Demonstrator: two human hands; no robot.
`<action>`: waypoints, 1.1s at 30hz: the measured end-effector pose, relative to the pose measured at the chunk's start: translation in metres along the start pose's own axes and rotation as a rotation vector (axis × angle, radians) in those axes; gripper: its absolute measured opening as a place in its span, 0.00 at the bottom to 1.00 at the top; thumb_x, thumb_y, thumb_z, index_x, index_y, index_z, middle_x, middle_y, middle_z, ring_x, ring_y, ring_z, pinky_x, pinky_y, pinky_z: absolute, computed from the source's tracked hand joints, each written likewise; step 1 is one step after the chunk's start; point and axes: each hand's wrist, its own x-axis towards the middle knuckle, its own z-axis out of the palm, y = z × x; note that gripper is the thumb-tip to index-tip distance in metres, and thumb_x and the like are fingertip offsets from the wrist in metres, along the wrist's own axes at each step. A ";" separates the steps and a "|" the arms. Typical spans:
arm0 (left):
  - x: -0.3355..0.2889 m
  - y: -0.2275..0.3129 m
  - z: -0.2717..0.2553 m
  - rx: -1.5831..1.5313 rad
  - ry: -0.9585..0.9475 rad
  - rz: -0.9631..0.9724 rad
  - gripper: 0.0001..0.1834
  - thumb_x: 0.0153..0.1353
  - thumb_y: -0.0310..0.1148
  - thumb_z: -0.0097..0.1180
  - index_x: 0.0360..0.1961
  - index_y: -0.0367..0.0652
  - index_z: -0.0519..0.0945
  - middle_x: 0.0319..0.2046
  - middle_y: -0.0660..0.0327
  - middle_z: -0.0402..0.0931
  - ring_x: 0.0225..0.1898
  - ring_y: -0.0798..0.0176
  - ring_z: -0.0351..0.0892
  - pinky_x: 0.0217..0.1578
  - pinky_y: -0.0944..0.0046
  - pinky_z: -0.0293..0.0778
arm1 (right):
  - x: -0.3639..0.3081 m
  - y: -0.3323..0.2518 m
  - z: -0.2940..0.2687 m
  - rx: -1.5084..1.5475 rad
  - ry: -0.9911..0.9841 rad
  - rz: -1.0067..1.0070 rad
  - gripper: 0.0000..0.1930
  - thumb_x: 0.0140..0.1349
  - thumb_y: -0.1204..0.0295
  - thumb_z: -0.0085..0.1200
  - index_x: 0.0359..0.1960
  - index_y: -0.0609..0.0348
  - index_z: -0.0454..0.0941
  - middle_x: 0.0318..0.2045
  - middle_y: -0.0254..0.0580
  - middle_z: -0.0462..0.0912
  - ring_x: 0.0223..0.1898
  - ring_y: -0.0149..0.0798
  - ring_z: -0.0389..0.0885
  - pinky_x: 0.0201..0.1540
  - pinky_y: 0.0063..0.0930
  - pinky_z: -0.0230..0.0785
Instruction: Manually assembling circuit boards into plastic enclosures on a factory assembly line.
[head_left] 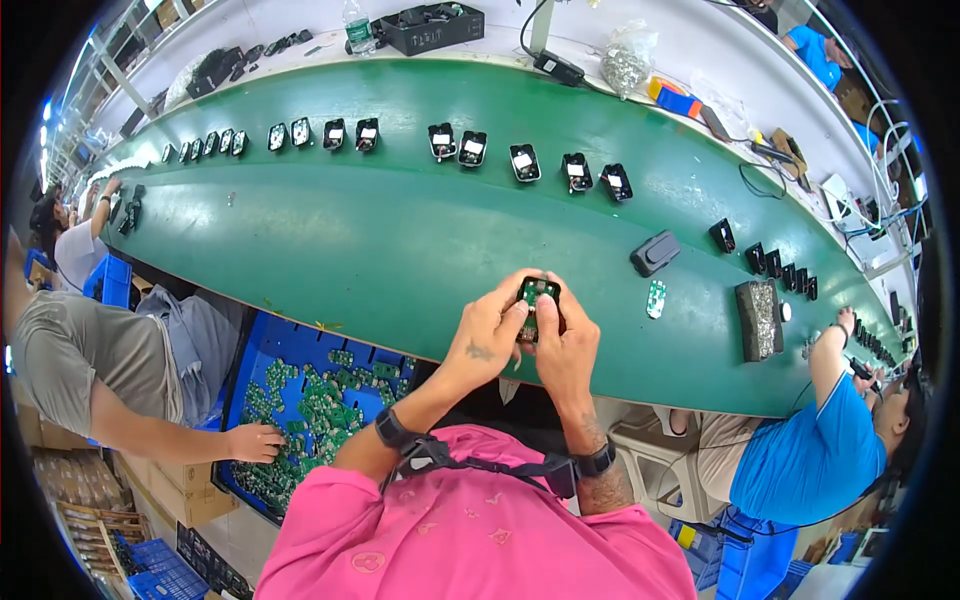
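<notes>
Both hands hold a small black plastic housing point(526, 330) over the near edge of the green table. A green circuit board point(541, 288) lies in the housing's open face. My left hand point(487, 333) closes round the left side, its thumb on the board. My right hand point(568, 343) grips the other side, with its thumb also pressed against the board. Fingers hide much of the housing. To the right on the table are a closed black case point(655, 253) and a loose green circuit board point(656, 299).
Black housings point(472, 148) stand in a curved row along the green table point(380, 240). A dark speckled block point(760, 320) sits at right. A blue bin point(245, 400) of circuit boards is at lower left, with a co-worker's hand point(256, 443) in it. Another co-worker point(820, 450) sits at right.
</notes>
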 end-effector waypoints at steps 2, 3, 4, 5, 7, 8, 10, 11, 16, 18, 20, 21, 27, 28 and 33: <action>0.007 -0.008 -0.005 -0.126 -0.057 -0.094 0.23 0.73 0.31 0.43 0.66 0.39 0.70 0.41 0.59 0.79 0.30 0.70 0.79 0.31 0.70 0.79 | 0.004 0.001 0.001 0.022 0.011 0.039 0.19 0.70 0.72 0.49 0.60 0.68 0.75 0.37 0.50 0.86 0.35 0.34 0.82 0.38 0.29 0.75; 0.008 -0.006 -0.005 -0.257 -0.089 -0.184 0.24 0.74 0.33 0.43 0.69 0.39 0.68 0.42 0.58 0.80 0.31 0.69 0.81 0.33 0.68 0.81 | 0.003 0.003 -0.001 0.041 0.025 0.084 0.19 0.70 0.72 0.48 0.60 0.68 0.75 0.36 0.49 0.86 0.33 0.33 0.82 0.36 0.29 0.74; 0.008 -0.004 -0.006 -0.389 -0.121 -0.273 0.25 0.75 0.34 0.44 0.71 0.39 0.65 0.44 0.57 0.80 0.32 0.67 0.82 0.35 0.67 0.83 | 0.007 0.012 -0.001 0.120 0.038 0.115 0.17 0.70 0.71 0.48 0.57 0.67 0.77 0.32 0.43 0.84 0.31 0.29 0.80 0.34 0.25 0.73; 0.009 -0.003 -0.008 -0.389 -0.125 -0.275 0.25 0.75 0.34 0.44 0.71 0.39 0.65 0.44 0.57 0.80 0.32 0.67 0.82 0.35 0.67 0.83 | 0.013 0.016 0.000 0.120 0.042 0.118 0.17 0.70 0.71 0.48 0.57 0.67 0.77 0.32 0.43 0.84 0.31 0.29 0.80 0.34 0.25 0.73; 0.009 0.000 -0.015 -0.484 -0.139 -0.296 0.29 0.76 0.38 0.45 0.73 0.36 0.61 0.46 0.53 0.80 0.36 0.62 0.85 0.37 0.65 0.84 | 0.021 0.022 -0.002 0.534 -0.032 0.308 0.13 0.70 0.71 0.49 0.50 0.64 0.79 0.28 0.36 0.82 0.25 0.24 0.77 0.25 0.19 0.69; 0.008 -0.002 -0.017 -0.451 -0.121 -0.288 0.30 0.76 0.40 0.46 0.72 0.33 0.61 0.46 0.52 0.80 0.36 0.60 0.86 0.38 0.65 0.83 | 0.021 0.016 -0.007 0.535 -0.072 0.410 0.09 0.70 0.70 0.49 0.44 0.60 0.79 0.27 0.31 0.81 0.20 0.20 0.74 0.15 0.16 0.59; 0.009 0.000 -0.022 -0.443 -0.166 -0.277 0.30 0.76 0.40 0.46 0.72 0.34 0.61 0.47 0.52 0.80 0.37 0.60 0.86 0.39 0.65 0.83 | 0.023 0.008 -0.008 0.539 -0.072 0.433 0.08 0.70 0.70 0.49 0.43 0.59 0.79 0.26 0.31 0.80 0.17 0.20 0.72 0.13 0.16 0.55; 0.010 0.001 -0.023 -0.434 -0.216 -0.263 0.30 0.75 0.40 0.46 0.72 0.34 0.61 0.48 0.52 0.80 0.37 0.60 0.86 0.40 0.65 0.82 | 0.025 0.006 -0.008 0.543 -0.068 0.452 0.08 0.70 0.70 0.49 0.42 0.58 0.79 0.25 0.30 0.80 0.15 0.19 0.70 0.11 0.16 0.51; 0.012 0.001 -0.023 -0.245 -0.163 -0.145 0.30 0.76 0.40 0.45 0.72 0.35 0.61 0.57 0.50 0.75 0.40 0.60 0.85 0.41 0.65 0.81 | 0.032 0.008 -0.004 0.503 -0.040 0.392 0.08 0.70 0.69 0.49 0.40 0.58 0.78 0.22 0.30 0.78 0.13 0.21 0.68 0.11 0.16 0.51; 0.015 0.003 -0.028 -0.350 -0.207 -0.234 0.30 0.76 0.40 0.44 0.72 0.35 0.61 0.60 0.49 0.73 0.41 0.60 0.85 0.42 0.64 0.81 | 0.035 0.009 -0.003 0.512 -0.041 0.398 0.08 0.70 0.69 0.49 0.39 0.59 0.77 0.21 0.31 0.77 0.12 0.22 0.68 0.11 0.17 0.51; 0.019 0.003 -0.031 -0.379 -0.132 -0.210 0.29 0.76 0.39 0.43 0.72 0.34 0.62 0.63 0.48 0.71 0.41 0.59 0.85 0.42 0.64 0.81 | 0.039 0.013 -0.008 0.655 -0.142 0.612 0.09 0.69 0.68 0.47 0.36 0.60 0.75 0.19 0.35 0.76 0.10 0.25 0.67 0.11 0.19 0.52; 0.020 0.003 -0.033 -0.379 -0.128 -0.210 0.29 0.76 0.39 0.43 0.72 0.34 0.62 0.63 0.48 0.71 0.41 0.59 0.85 0.42 0.64 0.81 | 0.041 0.016 -0.009 0.654 -0.146 0.612 0.09 0.69 0.68 0.47 0.36 0.60 0.75 0.19 0.35 0.76 0.10 0.25 0.67 0.11 0.19 0.52; 0.026 0.010 -0.035 -0.308 -0.111 -0.211 0.32 0.72 0.42 0.52 0.70 0.31 0.64 0.62 0.46 0.71 0.41 0.58 0.86 0.41 0.64 0.81 | 0.049 0.028 -0.004 0.879 -0.282 0.690 0.08 0.69 0.68 0.47 0.36 0.60 0.73 0.18 0.38 0.75 0.10 0.28 0.65 0.11 0.23 0.54; 0.023 0.017 -0.031 -0.018 -0.074 -0.058 0.35 0.67 0.42 0.57 0.69 0.32 0.65 0.63 0.44 0.71 0.44 0.54 0.85 0.43 0.61 0.81 | 0.048 0.026 0.001 0.686 -0.183 0.590 0.09 0.69 0.68 0.47 0.39 0.62 0.73 0.17 0.39 0.75 0.10 0.29 0.66 0.12 0.24 0.55; 0.033 -0.010 -0.038 0.623 -0.041 0.233 0.39 0.54 0.38 0.67 0.65 0.32 0.70 0.55 0.39 0.75 0.50 0.38 0.79 0.48 0.50 0.77 | 0.045 0.026 0.022 0.092 -0.095 0.086 0.12 0.70 0.69 0.51 0.44 0.68 0.71 0.22 0.47 0.82 0.20 0.38 0.80 0.25 0.33 0.69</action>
